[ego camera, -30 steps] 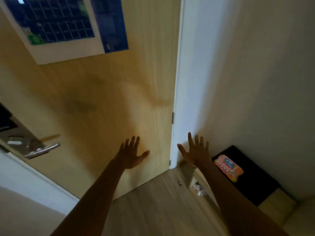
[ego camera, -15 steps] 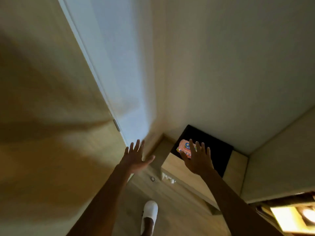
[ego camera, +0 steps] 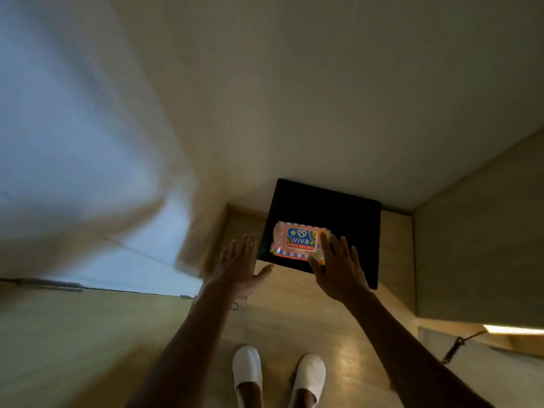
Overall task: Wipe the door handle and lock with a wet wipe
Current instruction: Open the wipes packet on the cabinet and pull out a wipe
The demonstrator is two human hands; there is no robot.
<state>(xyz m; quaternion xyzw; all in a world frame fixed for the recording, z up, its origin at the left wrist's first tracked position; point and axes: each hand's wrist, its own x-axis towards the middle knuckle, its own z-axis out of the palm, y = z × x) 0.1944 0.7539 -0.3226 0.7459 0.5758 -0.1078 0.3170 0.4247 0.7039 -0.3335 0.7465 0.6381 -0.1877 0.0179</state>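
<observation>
Wet-wipe pack is lying mid-frame on the black pad; I'm bringing both spread, empty hands, left and right, down to steady it and peel its flap.

You're looking down at a pink wet wipe pack lying flat on a black mat atop a low wooden cabinet. Your right hand — fingers spread, empty — overlaps the pack's right end; whether it touches is unclear. Your left hand hovers spread and empty just left of the mat. Two white slippers stand on the wood floor — below your arms.
</observation>
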